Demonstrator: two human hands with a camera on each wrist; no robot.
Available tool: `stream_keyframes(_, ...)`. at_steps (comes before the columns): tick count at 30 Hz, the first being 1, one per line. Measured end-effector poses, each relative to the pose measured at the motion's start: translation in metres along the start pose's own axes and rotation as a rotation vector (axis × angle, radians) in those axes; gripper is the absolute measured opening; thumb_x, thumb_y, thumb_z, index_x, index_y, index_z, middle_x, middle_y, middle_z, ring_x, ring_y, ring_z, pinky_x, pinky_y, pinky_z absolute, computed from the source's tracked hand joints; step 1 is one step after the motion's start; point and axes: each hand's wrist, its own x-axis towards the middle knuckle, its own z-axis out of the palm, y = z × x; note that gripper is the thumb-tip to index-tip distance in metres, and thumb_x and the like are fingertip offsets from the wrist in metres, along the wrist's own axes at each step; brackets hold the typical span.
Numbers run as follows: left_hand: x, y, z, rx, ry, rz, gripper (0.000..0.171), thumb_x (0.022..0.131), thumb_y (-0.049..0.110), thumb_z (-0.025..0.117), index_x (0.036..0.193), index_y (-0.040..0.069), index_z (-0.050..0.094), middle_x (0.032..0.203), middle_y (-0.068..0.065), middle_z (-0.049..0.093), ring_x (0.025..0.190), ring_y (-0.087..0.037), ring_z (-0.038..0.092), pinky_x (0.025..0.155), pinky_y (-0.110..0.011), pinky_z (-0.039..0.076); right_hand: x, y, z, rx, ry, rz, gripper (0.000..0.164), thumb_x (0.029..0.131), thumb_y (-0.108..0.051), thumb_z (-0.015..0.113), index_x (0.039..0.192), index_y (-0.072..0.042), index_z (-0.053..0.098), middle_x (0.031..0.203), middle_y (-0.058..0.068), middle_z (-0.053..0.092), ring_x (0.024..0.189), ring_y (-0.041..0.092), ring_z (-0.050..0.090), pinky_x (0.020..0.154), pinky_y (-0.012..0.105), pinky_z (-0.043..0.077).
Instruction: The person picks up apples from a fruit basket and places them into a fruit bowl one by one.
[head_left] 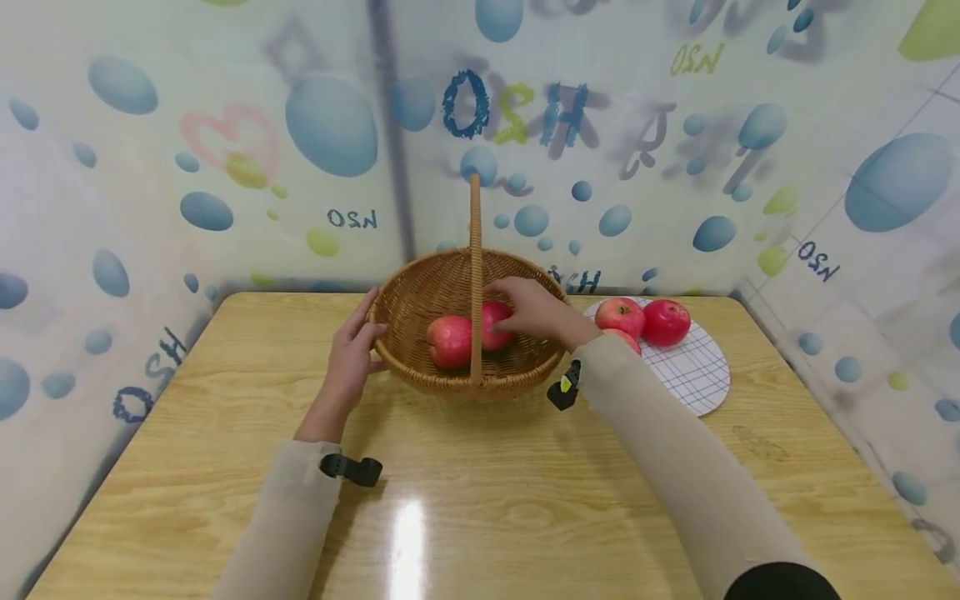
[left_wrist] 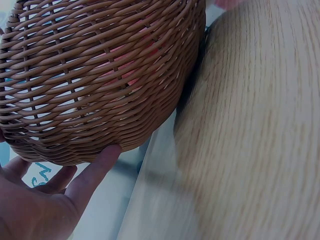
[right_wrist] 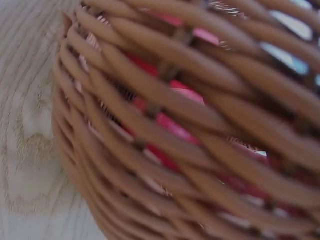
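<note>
A brown wicker basket [head_left: 423,381] with a tall arched handle [head_left: 476,250] stands at the table's back. My left hand [head_left: 350,350] holds its left side, thumb at the rim and fingers spread against the outer weave; the left wrist view shows fingertips [left_wrist: 107,154] touching the lower wall. Inside the basket, my right hand [head_left: 531,310] grips a red apple [head_left: 495,325] just right of the handle. Another red apple [head_left: 448,342] lies to its left on the basket floor. Through the weave in the right wrist view, red apple skin [right_wrist: 175,127] shows; that hand is hidden there.
A white plate [head_left: 697,367] with blue grid lines lies right of the basket, partly behind my right sleeve. It bears three red apples [head_left: 666,322], one mostly covered by the arm. The wooden table [head_left: 480,483] meets a patterned wall covering [head_left: 337,250] behind the basket.
</note>
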Motion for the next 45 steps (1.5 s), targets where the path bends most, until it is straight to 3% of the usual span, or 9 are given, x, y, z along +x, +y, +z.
stream_keyframes(23,0.000,-0.003,0.000,0.014,0.002,0.010,0.061,0.104,0.023,0.042,0.158,0.047,0.027,0.171,-0.003,0.016,0.150,-0.042,0.030,0.102,-0.064,0.047,0.011,0.002,0.009,-0.027,-0.091,0.041,0.064,0.088,-0.018,0.078,0.147,-0.008,0.054,0.138,0.012,0.063,0.125,0.027,0.059,0.105,0.040,0.053)
stream_keyframes(31,0.001,-0.003,-0.001,0.000,-0.009,0.007,0.061,0.104,0.023,0.041,0.157,0.048,0.026,0.171,-0.001,0.014,0.152,-0.042,0.027,0.103,-0.064,0.046,0.014,0.003,0.011,-0.057,-0.104,0.036,0.071,0.084,-0.024,0.082,0.147,-0.010,0.053,0.135,0.013,0.063,0.125,0.028,0.059,0.105,0.040,0.053)
stream_keyframes(45,0.001,-0.002,0.001,0.010,-0.007,0.008,0.061,0.104,0.022,0.041,0.158,0.047,0.026,0.171,-0.001,0.014,0.151,-0.043,0.027,0.102,-0.064,0.046,0.013,0.000,0.013,-0.078,-0.098,0.027,0.066,0.084,-0.024,0.081,0.143,-0.010,0.056,0.125,0.011,0.067,0.115,0.026,0.063,0.098,0.038,0.056)
